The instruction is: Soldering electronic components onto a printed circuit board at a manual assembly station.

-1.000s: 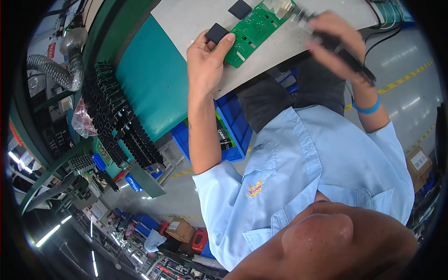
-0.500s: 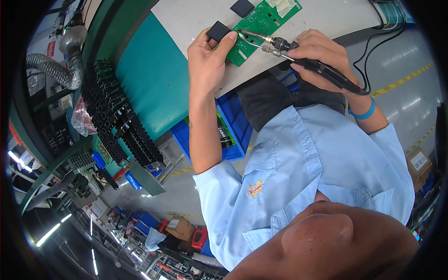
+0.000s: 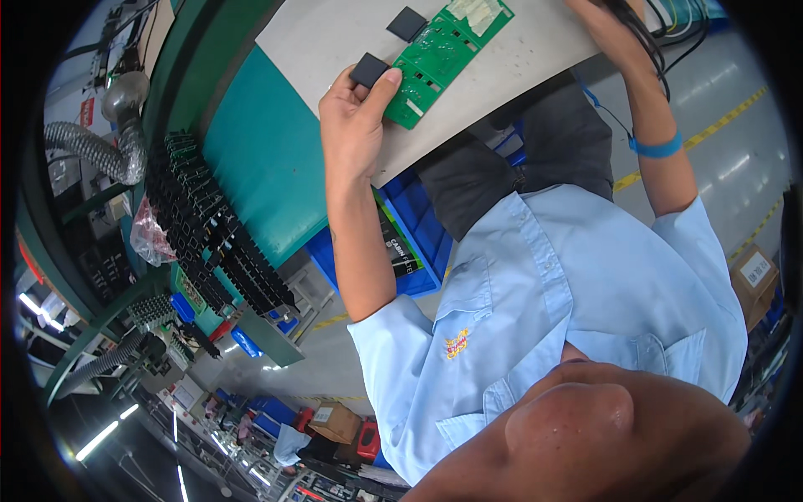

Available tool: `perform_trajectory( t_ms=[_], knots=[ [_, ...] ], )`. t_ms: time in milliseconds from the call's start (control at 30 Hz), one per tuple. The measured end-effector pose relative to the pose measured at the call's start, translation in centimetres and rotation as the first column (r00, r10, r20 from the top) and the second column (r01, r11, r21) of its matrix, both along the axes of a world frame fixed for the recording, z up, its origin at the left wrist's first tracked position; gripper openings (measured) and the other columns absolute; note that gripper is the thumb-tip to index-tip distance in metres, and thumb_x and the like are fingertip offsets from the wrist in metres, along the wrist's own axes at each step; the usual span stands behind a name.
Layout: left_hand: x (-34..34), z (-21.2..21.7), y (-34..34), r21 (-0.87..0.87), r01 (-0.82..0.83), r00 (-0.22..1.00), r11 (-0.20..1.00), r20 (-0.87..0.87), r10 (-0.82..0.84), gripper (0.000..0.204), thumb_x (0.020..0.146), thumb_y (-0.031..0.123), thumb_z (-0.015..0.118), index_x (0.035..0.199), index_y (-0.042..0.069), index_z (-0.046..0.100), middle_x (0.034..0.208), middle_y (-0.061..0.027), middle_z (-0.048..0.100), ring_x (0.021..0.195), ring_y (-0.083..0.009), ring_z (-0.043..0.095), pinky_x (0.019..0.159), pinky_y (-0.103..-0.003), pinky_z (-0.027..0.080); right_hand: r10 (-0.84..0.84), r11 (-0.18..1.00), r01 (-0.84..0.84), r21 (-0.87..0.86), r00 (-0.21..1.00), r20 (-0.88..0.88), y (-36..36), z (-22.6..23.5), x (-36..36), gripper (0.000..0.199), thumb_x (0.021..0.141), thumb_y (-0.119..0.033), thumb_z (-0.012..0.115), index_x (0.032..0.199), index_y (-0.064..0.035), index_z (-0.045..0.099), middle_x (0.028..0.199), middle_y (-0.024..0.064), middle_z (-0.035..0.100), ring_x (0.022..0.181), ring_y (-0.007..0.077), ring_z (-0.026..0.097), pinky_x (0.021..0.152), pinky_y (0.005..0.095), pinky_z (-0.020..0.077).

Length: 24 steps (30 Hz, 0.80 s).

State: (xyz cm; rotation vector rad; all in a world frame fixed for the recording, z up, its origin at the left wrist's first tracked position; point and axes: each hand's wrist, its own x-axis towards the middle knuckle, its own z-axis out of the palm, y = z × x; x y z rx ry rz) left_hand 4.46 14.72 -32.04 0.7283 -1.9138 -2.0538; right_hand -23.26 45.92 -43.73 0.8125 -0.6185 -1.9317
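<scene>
My left hand (image 3: 355, 117) is closed on the near left end of a green circuit board (image 3: 443, 54), its thumb on the board's edge and its other fingers partly hidden behind a black square block (image 3: 369, 70). A second black block (image 3: 406, 24) sits along the same long side of the board. Pale tape (image 3: 478, 12) covers part of the far end. At the upper right, my right hand (image 3: 604, 27) reaches past the top rim beside black cables (image 3: 644, 38). Its fingers are cut off, and the two-pronged soldering tool is out of sight.
The board lies over a light grey work surface (image 3: 318, 42) beside a green mat (image 3: 263, 142). A blue crate (image 3: 431, 230) stands below the bench edge. Black racks of parts (image 3: 222, 226) and a flexible duct (image 3: 92, 146) are at the left.
My right hand has carried the soldering tool off the board, up and to the right. My left hand and the board have shifted slightly left in the picture.
</scene>
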Motion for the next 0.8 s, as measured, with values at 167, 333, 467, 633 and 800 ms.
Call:
perform_trajectory(
  t_ms=[167, 333, 467, 633, 800],
  knots=[
    [0.6, -0.1, -0.4, -0.013, -0.035, 0.999, 0.999, 0.030, 0.035, 0.027, 0.094, 0.007, 0.077, 0.114, -0.009, 0.067, 0.095, -0.0122, 0.073, 0.081, -0.0125, 0.066, 0.073, -0.021, 0.054, 0.179, 0.983, -0.174, -0.059, 0.981, 0.076, -3.2, 0.0, 1.5, 0.048, 0.088, -0.001, 0.076, 0.134, 0.0008, 0.064, 0.122, 0.0109, 0.070, 0.102, 0.0171, 0.067, 0.093, 0.0286, 0.0529],
    [0.0, -0.3, -0.5, 0.038, -0.027, 1.000, 0.999, 0.009, 0.027, 0.027, 0.094, 0.007, 0.077, 0.113, -0.009, 0.067, 0.094, -0.0123, 0.073, 0.081, -0.0125, 0.066, 0.074, -0.021, 0.054, 0.672, 0.672, 0.736, -0.080, -0.651, -0.353, -8.7, 0.7, 6.1, 0.052, 0.088, 0.002, 0.075, 0.138, 0.0013, 0.061, 0.124, 0.0108, 0.068, 0.099, 0.0171, 0.068, 0.090, 0.0269, 0.0536],
    [1.6, -1.3, -1.6, 0.021, -0.002, 1.000, 1.000, -0.007, 0.002, 0.027, 0.094, 0.006, 0.077, 0.115, -0.009, 0.067, 0.102, -0.0147, 0.074, 0.088, -0.0143, 0.067, 0.080, -0.023, 0.055, 0.909, 0.414, 0.622, 0.665, -0.250, -0.333, -10.5, 8.2, 8.5, 0.056, 0.087, 0.007, 0.072, 0.140, 0.0012, 0.058, 0.125, 0.0106, 0.065, 0.097, 0.0166, 0.068, 0.087, 0.0265, 0.0549],
    [1.8, -1.0, 0.0, -0.232, -0.002, 0.985, 0.973, -0.167, -0.038, 0.032, 0.088, 0.001, 0.079, 0.118, -0.005, 0.070, 0.116, -0.0166, 0.075, 0.097, -0.0191, 0.069, 0.088, -0.029, 0.056, 0.714, 0.631, 0.701, -0.334, -0.692, -0.104, -8.0, 2.6, 6.2, 0.059, 0.085, 0.012, 0.071, 0.141, 0.0019, 0.057, 0.126, 0.0108, 0.061, 0.096, 0.0188, 0.070, 0.085, 0.0273, 0.0564],
    [3.2, -1.5, 1.2, -0.832, -0.155, 0.935, 0.532, -0.297, -0.193, 0.041, 0.080, -0.003, 0.082, 0.120, 0.000, 0.072, 0.128, -0.0157, 0.073, 0.105, -0.0240, 0.071, 0.094, -0.033, 0.056, 0.806, 0.577, 0.787, -0.219, -0.592, -0.002, -7.0, -0.7, 4.4, 0.060, 0.084, 0.015, 0.071, 0.141, 0.0028, 0.055, 0.125, 0.0125, 0.058, 0.098, 0.0223, 0.073, 0.087, 0.0286, 0.0577]
  ],
)
